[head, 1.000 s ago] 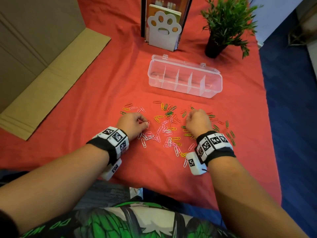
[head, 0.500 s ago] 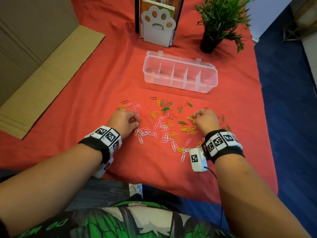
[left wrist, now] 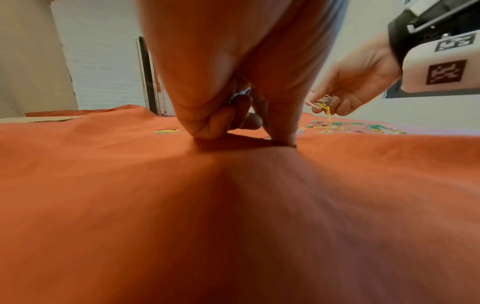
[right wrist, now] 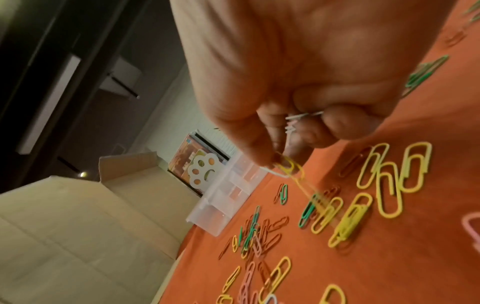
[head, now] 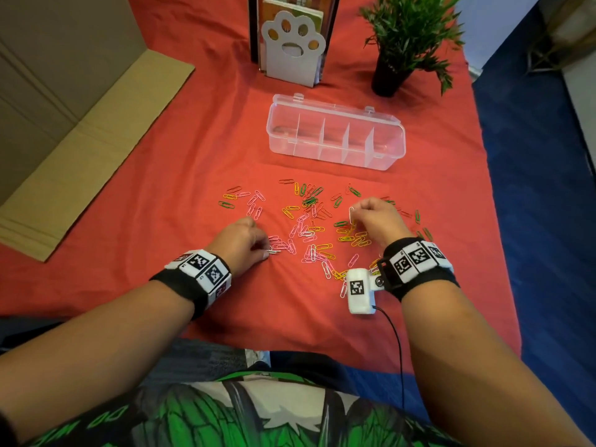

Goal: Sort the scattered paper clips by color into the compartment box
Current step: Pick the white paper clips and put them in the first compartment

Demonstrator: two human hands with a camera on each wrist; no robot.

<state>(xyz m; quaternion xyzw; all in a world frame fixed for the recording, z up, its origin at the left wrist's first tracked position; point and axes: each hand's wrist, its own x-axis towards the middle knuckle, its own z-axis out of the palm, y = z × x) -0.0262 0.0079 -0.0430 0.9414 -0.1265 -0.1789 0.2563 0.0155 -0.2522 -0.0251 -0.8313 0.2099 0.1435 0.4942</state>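
We work at a tabletop (head: 135,188) draped in an orange-red cloth, its far edge lined by a white paw-shaped bookend (head: 292,46) holding books and a small potted plant (head: 406,37) in a black pot to the right. A flattened cardboard box (head: 74,101) lies along the left side, and dark blue flooring (head: 541,175) runs past the right edge; the left wrist view shows a pale brick wall (left wrist: 103,67) beyond the cloth. The clear compartment box (head: 335,137) sits open in the far middle of the tabletop, its divided sections showing no clips that we can make out. The scattered paper clips (head: 309,230), pink, yellow, green, orange and white, lie spread on the cloth between the box and us, well apart from it. Our left hand (head: 242,240) rests low on the near left edge of the scatter, its fingers (left wrist: 233,115) curled under the palm and closed on a few pale clips while the thumb and fingertips touch the cloth. Our right hand (head: 375,217) is raised just above the right side of the scatter, its fingers (right wrist: 345,125) bunched together on a small bundle of white clips (right wrist: 298,119), with a yellow clip (right wrist: 291,166) dangling from the pinch toward the yellow ones lying below. Black wristbands carrying white marker blocks wrap both wrists, and a thin black cable trails from the right one toward us.
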